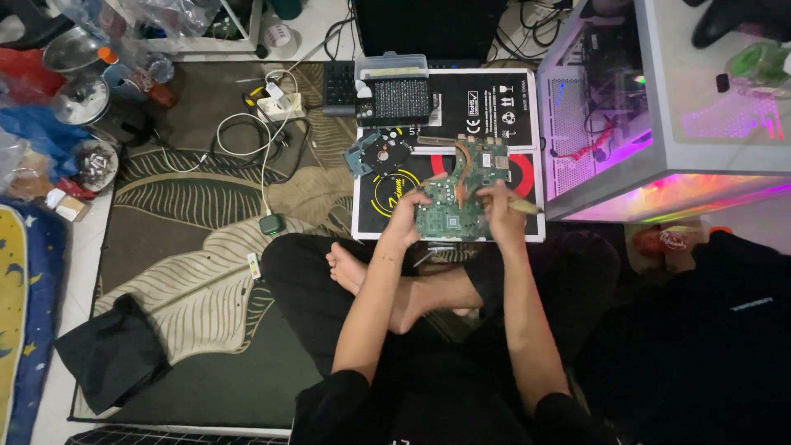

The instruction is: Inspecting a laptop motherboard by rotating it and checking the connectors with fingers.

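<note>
On the black flat mat (527,99) ahead of your crossed legs lies the green rectangular circuit board (455,202) w/ a copper heat pipe (463,169) curving across its upper part. Your left hand (405,221) rests on the board's left edge, fingers curled onto it; whether they actually clamp the edge can't be told from this angle. Your right hand (499,210) sits at the board's right edge, fingers closed round a slim tan stick-shaped tool (521,206), tip end pointing right, away from the board. Just upper-left of the board: a round black disc-shaped part (387,156) on the mat. Behind it: a clear plastic lidded box (392,67) over a dark perforated block (400,99). Right of the mat: a white glass-sided computer case (659,107), lit pink/purple inside. Left of the mat, on the leaf-patterned rug (198,206): a white power strip (278,104) w/ cables trailing. Lower left: a black folded cloth (111,350).
</note>
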